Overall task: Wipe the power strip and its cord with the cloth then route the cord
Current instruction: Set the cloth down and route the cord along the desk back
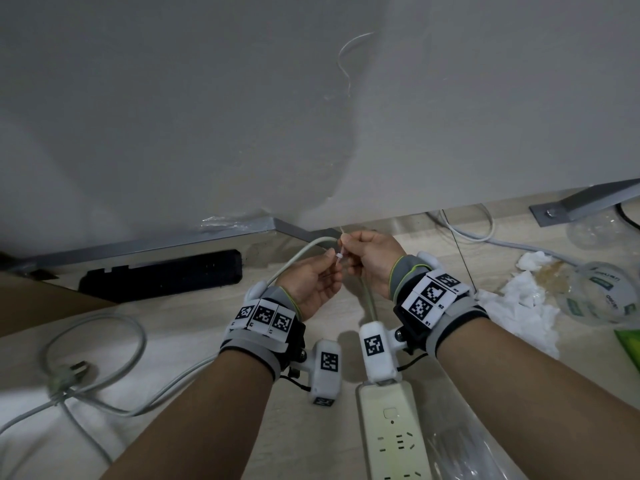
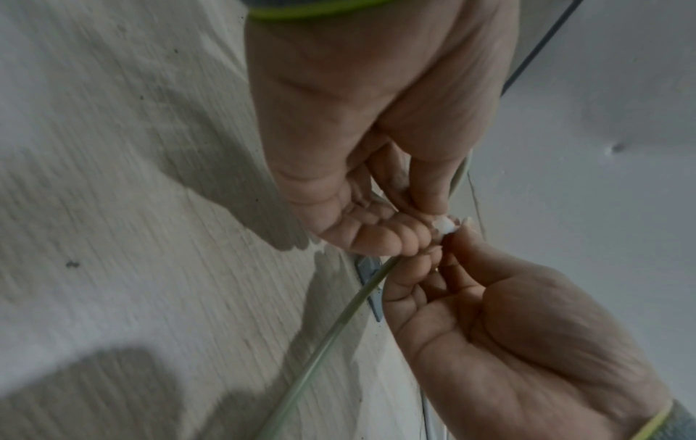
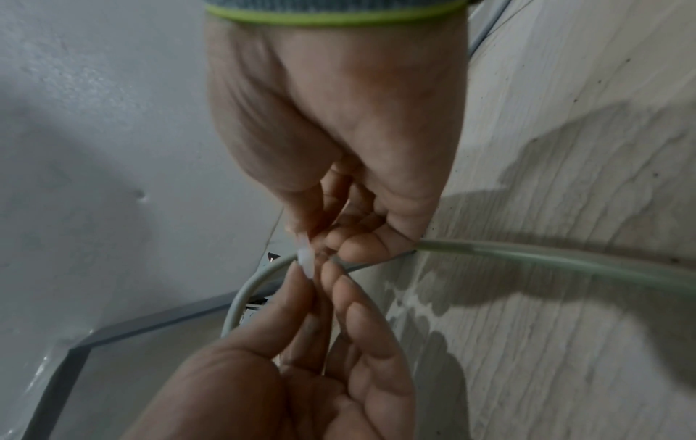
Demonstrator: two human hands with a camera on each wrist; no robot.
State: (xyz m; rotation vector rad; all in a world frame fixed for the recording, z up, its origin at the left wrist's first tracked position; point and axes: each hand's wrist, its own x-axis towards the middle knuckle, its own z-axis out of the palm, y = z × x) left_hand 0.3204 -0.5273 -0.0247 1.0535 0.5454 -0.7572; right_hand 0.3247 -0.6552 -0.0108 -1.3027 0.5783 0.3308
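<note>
Both hands meet low against the wall, just above the pale wood-grain floor [image 1: 194, 327]. The left hand [image 1: 309, 285] and the right hand [image 1: 371, 260] each have thumb and fingertips closed on a small white plastic tie [image 1: 338, 257], with the other fingers loosely curled. The tie appears to wrap the cord [image 1: 298, 255] at that spot, though whether it is threaded yet cannot be told.

The cord runs from the power strip [image 1: 394, 438], which lies near the bottom edge of the head view, up between the wrists to the pinch point. From there it bends back left and down the floor to a loose loop and plug [image 1: 74, 370]. A crumpled white cloth [image 1: 519, 303] lies on the floor to the right, well apart from both hands.

Judging from this, the risk lies in the tie. It is small, smooth and stiff, so it could slip from the fingertips or close off the cord. Pulling too hard might kink the round, rubbery sheath. The slack loop on the left could also drag as the cord tightens.

The strip is a long, hard, off-white plastic block. The wall [image 1: 242, 116] is matt and faintly rippled, and a flat grey metal bracket [image 1: 242, 230] sits at its foot.
</note>
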